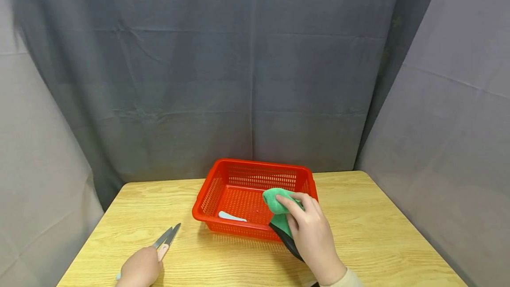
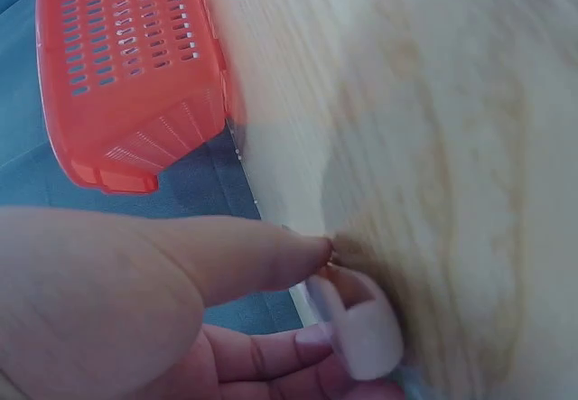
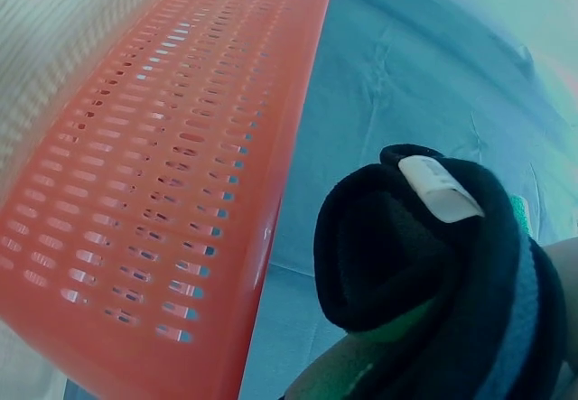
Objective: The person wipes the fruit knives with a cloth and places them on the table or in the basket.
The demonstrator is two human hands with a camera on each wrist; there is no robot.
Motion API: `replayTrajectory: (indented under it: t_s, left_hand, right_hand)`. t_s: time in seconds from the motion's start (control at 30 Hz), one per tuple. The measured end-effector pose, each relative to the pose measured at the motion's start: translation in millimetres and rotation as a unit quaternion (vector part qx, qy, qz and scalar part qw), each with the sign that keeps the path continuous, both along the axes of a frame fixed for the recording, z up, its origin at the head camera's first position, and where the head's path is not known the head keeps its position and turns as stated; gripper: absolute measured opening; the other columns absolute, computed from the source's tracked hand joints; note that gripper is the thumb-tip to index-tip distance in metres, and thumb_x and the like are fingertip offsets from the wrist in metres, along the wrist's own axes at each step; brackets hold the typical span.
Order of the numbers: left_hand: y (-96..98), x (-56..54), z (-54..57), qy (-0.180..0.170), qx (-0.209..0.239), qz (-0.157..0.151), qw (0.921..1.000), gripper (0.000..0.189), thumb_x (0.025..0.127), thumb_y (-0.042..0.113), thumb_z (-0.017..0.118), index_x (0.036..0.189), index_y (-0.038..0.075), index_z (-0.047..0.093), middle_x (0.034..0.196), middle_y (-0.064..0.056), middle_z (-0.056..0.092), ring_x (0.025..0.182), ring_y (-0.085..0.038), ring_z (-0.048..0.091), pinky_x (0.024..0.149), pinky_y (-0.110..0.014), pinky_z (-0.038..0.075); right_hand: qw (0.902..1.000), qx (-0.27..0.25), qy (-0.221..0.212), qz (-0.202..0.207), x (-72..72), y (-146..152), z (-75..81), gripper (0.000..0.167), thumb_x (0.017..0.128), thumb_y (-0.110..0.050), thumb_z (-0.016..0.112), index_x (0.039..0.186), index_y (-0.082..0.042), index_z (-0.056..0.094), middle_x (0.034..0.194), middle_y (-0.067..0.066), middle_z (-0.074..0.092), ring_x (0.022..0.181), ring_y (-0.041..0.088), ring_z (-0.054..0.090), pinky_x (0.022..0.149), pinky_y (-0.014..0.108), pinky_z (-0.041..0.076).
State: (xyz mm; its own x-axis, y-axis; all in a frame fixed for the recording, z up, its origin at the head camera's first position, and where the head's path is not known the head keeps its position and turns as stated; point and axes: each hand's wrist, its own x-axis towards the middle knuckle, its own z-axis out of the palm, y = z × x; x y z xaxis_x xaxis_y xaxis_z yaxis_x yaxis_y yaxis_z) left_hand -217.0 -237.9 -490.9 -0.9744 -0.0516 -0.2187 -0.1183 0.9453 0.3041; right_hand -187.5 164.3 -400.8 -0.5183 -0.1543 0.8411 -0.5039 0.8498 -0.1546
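basket (image 1: pixel 235 230), red plastic with slotted walls, on a wooden table (image 1: pixel 374 234); inside lies a slim pale thing (image 1: pixel 232 217), too small to make out. its near right corner is hidden by a green and black cloth (image 1: pixel 275 200) gripped in the right hand (image 1: pixel 313 230). the left hand (image 1: pixel 139 266) grips scissors (image 1: pixel 172 236), blades parted, the rest mostly covered, left of the basket. gray curtains (image 1: pixel 191 79) hang behind.

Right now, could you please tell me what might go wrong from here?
The left hand grips close behind two bare blades, so a slip could cause a cut.

The green cloth, held by the right hand, overlaps the near rim of the basket in the head view; it might catch there or fall outside.
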Motion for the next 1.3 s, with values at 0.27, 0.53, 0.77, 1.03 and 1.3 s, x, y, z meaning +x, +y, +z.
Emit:
replayTrajectory:
  t_s: [0.27,0.53,0.77,1.03,1.3]
  left_hand:
    - [-6.9,2.4,3.7,0.018,-0.002,-0.015,0.9997,0.031,0.096,0.025,0.071,0.097,-0.006,0.067,0.076,-0.006,0.064,0.066,-0.021,0.057,0.059,-0.04,0.051]
    - [-11.0,6.4,17.5,0.054,0.02,-0.023,0.9981,0.034,0.1,0.018,0.063,0.105,-0.014,0.053,0.073,-0.008,0.06,0.062,-0.02,0.056,0.057,-0.039,0.049]
    - [-5.7,12.6,34.1,0.102,0.049,-0.027,0.9932,0.032,0.105,0.019,0.052,0.104,-0.013,0.046,0.065,-0.007,0.054,0.055,-0.019,0.051,0.051,-0.036,0.043]
    - [0.8,13.4,49.6,0.149,0.115,-0.013,0.9821,0.023,0.106,0.017,0.044,0.104,-0.005,0.042,0.061,-0.003,0.046,0.048,-0.015,0.041,0.044,-0.028,0.035]
    - [9.5,12.3,64.7,0.145,0.169,0.009,0.9749,0.025,0.105,0.017,0.039,0.12,-0.002,0.035,0.067,-0.004,0.046,0.052,-0.017,0.041,0.046,-0.03,0.036]
  right_hand:
    - [1.0,0.002,0.002,-0.002,-1.4,0,0.1,0.059,0.073,0.014,0.081,0.121,-0.022,0.075,0.109,0.01,0.066,0.095,0.028,0.064,0.074,0.038,0.06]
    - [1.0,0.0,-0.003,-0.004,-2.0,0,0.8,0.059,0.074,0.013,0.081,0.121,-0.022,0.075,0.109,0.01,0.066,0.096,0.029,0.064,0.073,0.038,0.06]
    - [1.0,-0.005,0.001,-0.001,-2.4,-1,1.1,0.058,0.074,0.014,0.081,0.12,-0.021,0.076,0.108,0.01,0.067,0.095,0.028,0.064,0.073,0.038,0.06]
    - [1.0,-0.004,0.005,-0.003,-3.3,-1,-0.6,0.059,0.073,0.014,0.081,0.12,-0.022,0.076,0.107,0.01,0.067,0.093,0.028,0.063,0.072,0.038,0.059]
    - [1.0,-0.006,-0.005,-0.002,-3.5,-1,-2.1,0.058,0.074,0.013,0.081,0.12,-0.022,0.076,0.108,0.009,0.067,0.093,0.026,0.062,0.071,0.037,0.059]
